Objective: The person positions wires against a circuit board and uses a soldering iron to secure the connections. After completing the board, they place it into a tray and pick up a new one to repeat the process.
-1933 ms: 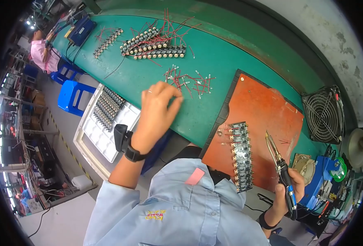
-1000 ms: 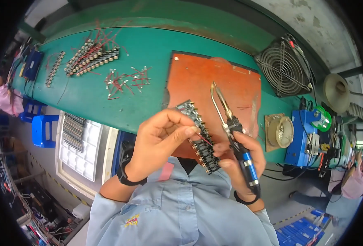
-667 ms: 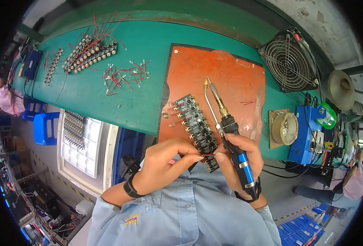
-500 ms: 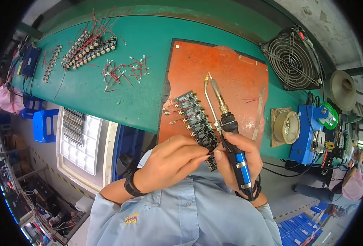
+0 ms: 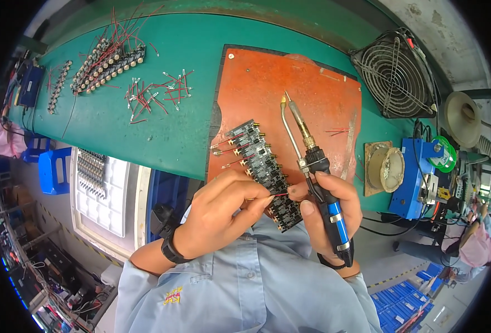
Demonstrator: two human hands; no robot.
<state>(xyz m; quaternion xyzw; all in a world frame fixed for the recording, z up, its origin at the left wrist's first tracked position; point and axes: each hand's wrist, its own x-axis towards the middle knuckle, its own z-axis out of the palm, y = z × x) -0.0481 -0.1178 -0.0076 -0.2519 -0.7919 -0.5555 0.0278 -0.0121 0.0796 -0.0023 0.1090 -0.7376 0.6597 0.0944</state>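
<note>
"Where is the long black board [image 5: 255, 152]?"
"Over the near left part of the orange mat [image 5: 290, 72]. Its near end pokes past the mat's near edge, in front of the blue shirt [image 5: 245, 277]."
"Any room to move?"
"A wide bit of mat lies between the tip of the soldering iron [image 5: 335, 219] and the far edge. The big fan [image 5: 395, 75] is near the mat's right edge."
"Which way do things point?"
"The board slants, far end left, near end right. The iron points away, leaning a little left. The red wire [image 5: 280, 195] runs almost sideways across the board."
"And the hands?"
"The left hand [image 5: 220, 213] pinches the wire. The right hand [image 5: 334, 208] wraps around the iron. I can't tell if its fingers pinch the wire too."
</note>
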